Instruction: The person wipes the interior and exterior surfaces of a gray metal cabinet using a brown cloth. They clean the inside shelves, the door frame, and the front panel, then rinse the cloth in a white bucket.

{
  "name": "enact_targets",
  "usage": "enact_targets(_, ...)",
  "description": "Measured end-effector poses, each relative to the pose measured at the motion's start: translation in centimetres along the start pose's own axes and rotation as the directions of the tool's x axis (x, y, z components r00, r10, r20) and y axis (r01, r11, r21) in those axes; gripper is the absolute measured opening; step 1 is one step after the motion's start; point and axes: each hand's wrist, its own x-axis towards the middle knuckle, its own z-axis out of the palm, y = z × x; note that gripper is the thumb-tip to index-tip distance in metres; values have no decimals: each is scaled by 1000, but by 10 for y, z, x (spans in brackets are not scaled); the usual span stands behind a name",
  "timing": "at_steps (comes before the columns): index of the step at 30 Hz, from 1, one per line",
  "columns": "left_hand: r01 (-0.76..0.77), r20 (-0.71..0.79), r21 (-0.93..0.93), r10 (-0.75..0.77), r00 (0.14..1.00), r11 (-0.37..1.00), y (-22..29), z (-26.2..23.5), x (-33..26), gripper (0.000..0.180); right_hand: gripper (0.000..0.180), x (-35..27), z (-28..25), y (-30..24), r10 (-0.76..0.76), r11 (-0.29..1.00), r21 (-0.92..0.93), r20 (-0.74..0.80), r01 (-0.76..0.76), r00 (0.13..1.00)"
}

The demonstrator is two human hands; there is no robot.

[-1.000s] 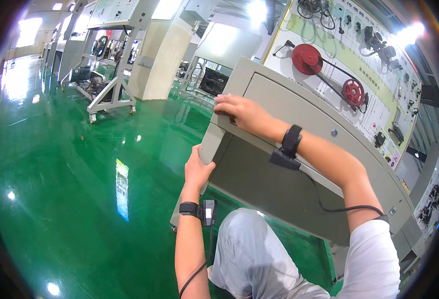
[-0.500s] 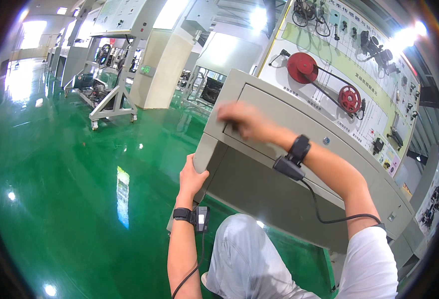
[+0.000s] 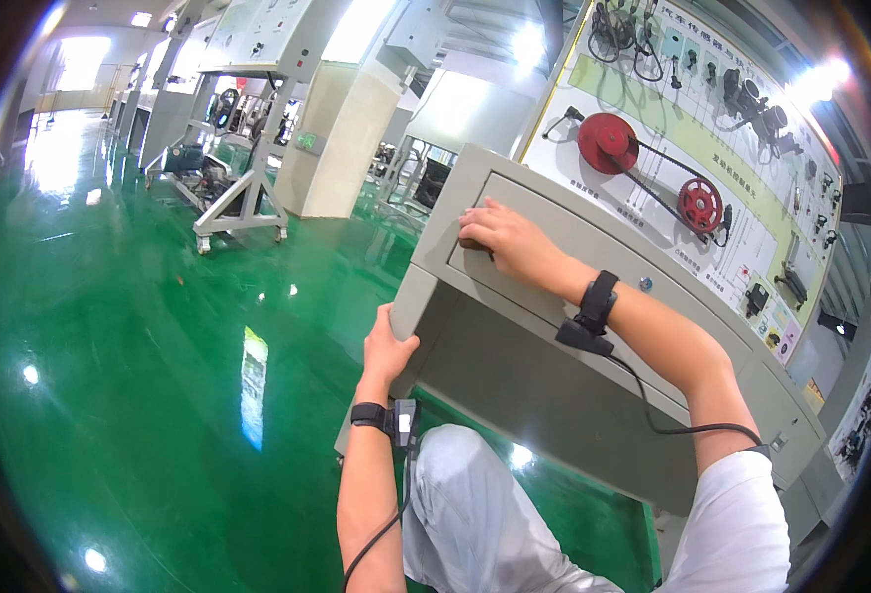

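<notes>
A grey metal demonstration bench (image 3: 434,289) stands in front of me, its drawer front (image 3: 594,269) facing my hands. My left hand (image 3: 388,348) is wrapped round the bench's left side panel, below the drawer level. Against the upper left part of the drawer front rests my right hand (image 3: 511,240), fingers curled over a small dark brown object (image 3: 472,243). Most of that object is hidden under the fingers, so its kind cannot be made out. A black strap with a small cabled device (image 3: 594,308) sits on my right wrist, and a similar one (image 3: 386,419) on the left.
Above the bench rises a display board (image 3: 673,148) with red pulleys (image 3: 608,143), a belt and several mounted parts. My bent knee (image 3: 465,484) is beneath the bench opening. A wheeled engine stand (image 3: 233,203) and a pillar (image 3: 332,148) stand farther left on the glossy green floor (image 3: 139,376).
My right hand, blurred before, now shows sharply at nearly the same place on the drawer front. My left hand keeps its hold. The whole view has shifted slightly.
</notes>
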Motion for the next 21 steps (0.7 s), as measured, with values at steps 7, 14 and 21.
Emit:
enact_targets(7, 5, -3, 3, -5, 1000, 1000, -7, -11, 12, 62, 32, 42, 23, 12, 203, 972, -27, -411, -235, 889)
enact_targets(14, -13, -12, -68, 12, 1000, 998, -37, 31, 22, 61, 37, -3, 145, -51, -56, 944, 330, 161, 0, 985)
enact_targets(21, 0, -14, -12, 0, 1000, 1000, -53, 68, 33, 62, 31, 0, 129, 19, 165, 980, 159, -342, -117, 925)
